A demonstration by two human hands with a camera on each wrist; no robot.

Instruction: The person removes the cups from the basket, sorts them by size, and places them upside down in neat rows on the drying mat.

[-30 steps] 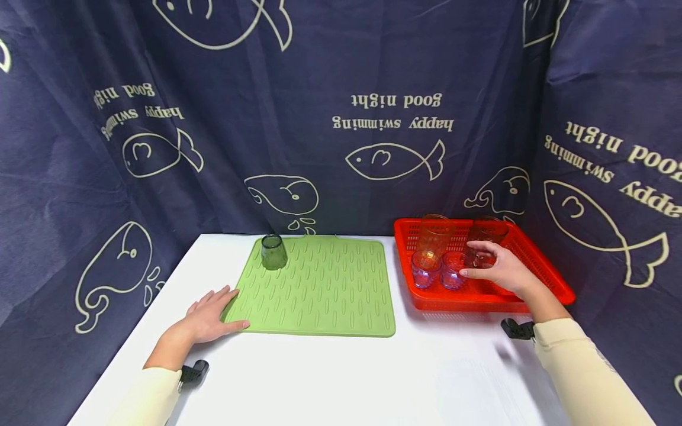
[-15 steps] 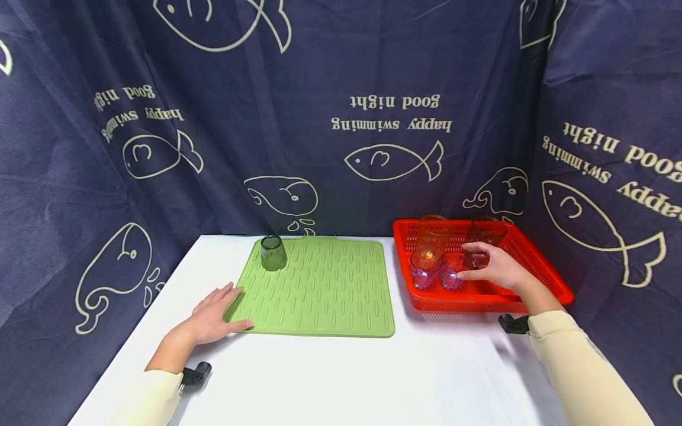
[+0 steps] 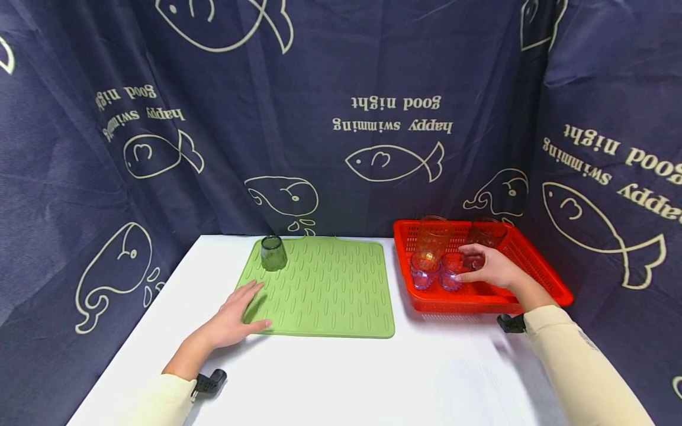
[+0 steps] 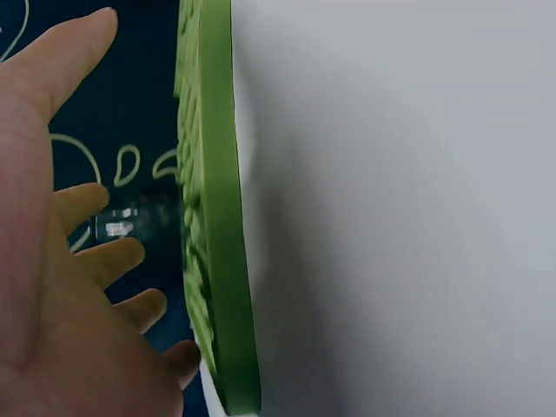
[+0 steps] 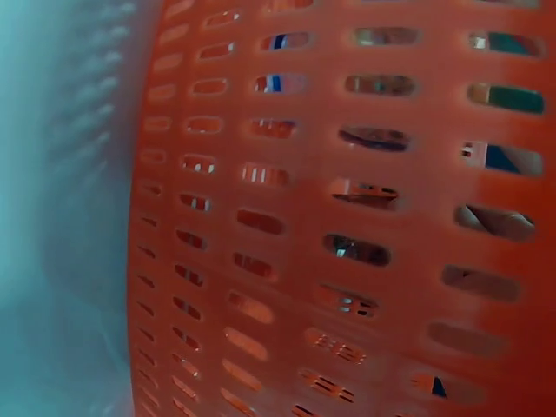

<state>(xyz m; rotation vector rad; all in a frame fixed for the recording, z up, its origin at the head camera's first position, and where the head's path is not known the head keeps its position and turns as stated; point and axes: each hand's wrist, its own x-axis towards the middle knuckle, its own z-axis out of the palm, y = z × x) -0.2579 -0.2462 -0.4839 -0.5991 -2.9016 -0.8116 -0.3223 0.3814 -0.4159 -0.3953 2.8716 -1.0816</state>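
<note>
My left hand (image 3: 234,316) is over the near left corner of a green drying mat (image 3: 330,290), its fingers spread and holding nothing. A dark green tumbler (image 3: 274,254) stands on the mat's far left, apparently upside down. My right hand (image 3: 492,269) reaches into a red plastic basket (image 3: 437,305). Its thumb and fingers are bent and parted beside the right one of two small purplish glasses (image 3: 450,279); whether they touch it I cannot tell. The other small glass (image 3: 423,278) is to the left. The right wrist view shows only the basket's slotted wall (image 5: 304,208).
In the back of the basket stand a tall amber glass (image 3: 434,236) and a tall dark glass (image 3: 487,234), partly behind my right hand. The white table (image 3: 341,378) runs up to a dark blue curtain (image 3: 319,118) at the back and sides.
My left hand has moved right and lifted a little over the mat's corner. My right hand has shifted slightly left toward the right small glass. The tumbler has stayed put.
</note>
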